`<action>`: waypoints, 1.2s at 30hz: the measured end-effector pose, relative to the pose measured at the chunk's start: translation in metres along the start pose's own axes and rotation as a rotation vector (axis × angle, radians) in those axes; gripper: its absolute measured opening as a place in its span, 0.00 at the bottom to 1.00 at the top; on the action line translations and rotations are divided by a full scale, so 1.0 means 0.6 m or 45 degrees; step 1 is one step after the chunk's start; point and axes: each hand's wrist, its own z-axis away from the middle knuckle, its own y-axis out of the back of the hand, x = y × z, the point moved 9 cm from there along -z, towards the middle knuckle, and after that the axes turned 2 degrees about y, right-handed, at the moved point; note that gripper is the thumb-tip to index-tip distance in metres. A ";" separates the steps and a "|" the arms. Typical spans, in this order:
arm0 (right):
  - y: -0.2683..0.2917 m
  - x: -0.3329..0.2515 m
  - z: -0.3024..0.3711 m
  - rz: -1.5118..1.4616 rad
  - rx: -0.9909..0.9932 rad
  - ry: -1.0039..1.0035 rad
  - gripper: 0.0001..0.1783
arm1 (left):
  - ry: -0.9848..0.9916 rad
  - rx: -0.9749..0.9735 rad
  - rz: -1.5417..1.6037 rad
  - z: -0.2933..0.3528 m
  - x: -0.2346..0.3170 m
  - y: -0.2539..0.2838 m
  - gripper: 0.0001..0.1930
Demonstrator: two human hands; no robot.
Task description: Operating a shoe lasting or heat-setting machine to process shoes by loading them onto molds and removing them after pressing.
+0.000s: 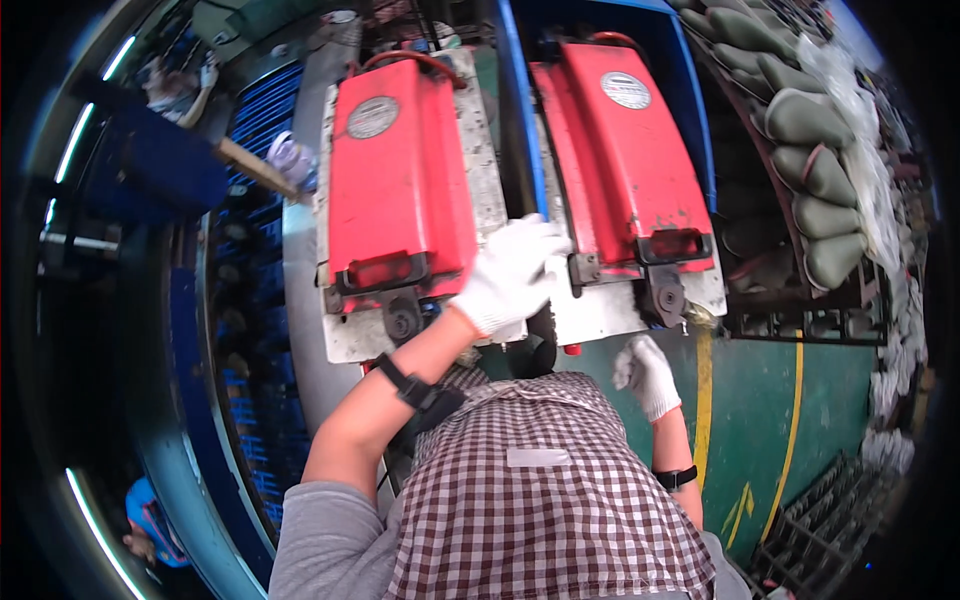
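Observation:
My left hand, in a white knitted glove, reaches over the gap between two red machine covers. Its fingers are extended toward the near left corner of the right-hand red cover, and nothing shows in them. Beside its wrist lies the left-hand red cover, with a black handle at its near end. A similar black handle sits on the right-hand cover. My right hand, also gloved in white, hangs over the green floor in front of the right-hand machine. Its fingers are curled in, with nothing visible inside.
Blue panels flank the right-hand machine. Grey-green shoe-shaped pieces fill a rack at the right. A black metal rack stands at lower right. Along the left runs a conveyor with blue bars. Another person's arm shows at far left.

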 end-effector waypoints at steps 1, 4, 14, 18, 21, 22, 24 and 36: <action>-0.053 -0.009 -0.002 0.065 -0.085 -0.044 0.12 | 0.143 -0.016 0.014 0.009 -0.003 0.059 0.19; -0.184 -0.030 -0.045 0.455 -0.367 -0.044 0.10 | 0.322 0.201 -0.233 0.104 -0.056 0.191 0.11; -0.560 0.020 -0.082 1.785 -1.051 0.001 0.30 | 1.025 -0.590 -0.529 0.205 -0.197 0.165 0.27; -0.555 0.103 -0.133 1.643 -0.872 0.305 0.34 | 1.054 -0.744 -0.484 0.195 -0.210 0.160 0.30; -0.555 0.103 -0.140 1.591 -0.849 0.323 0.32 | 1.074 -0.772 -0.437 0.195 -0.220 0.158 0.32; -0.556 0.100 -0.138 1.534 -0.854 0.296 0.32 | 1.078 -0.754 -0.432 0.195 -0.222 0.160 0.33; -0.557 0.093 -0.130 1.500 -0.822 0.256 0.31 | 1.054 -0.703 -0.445 0.199 -0.219 0.162 0.28; -0.549 0.084 -0.122 1.362 -0.665 0.201 0.28 | 0.914 -0.663 -0.465 0.205 -0.225 0.147 0.28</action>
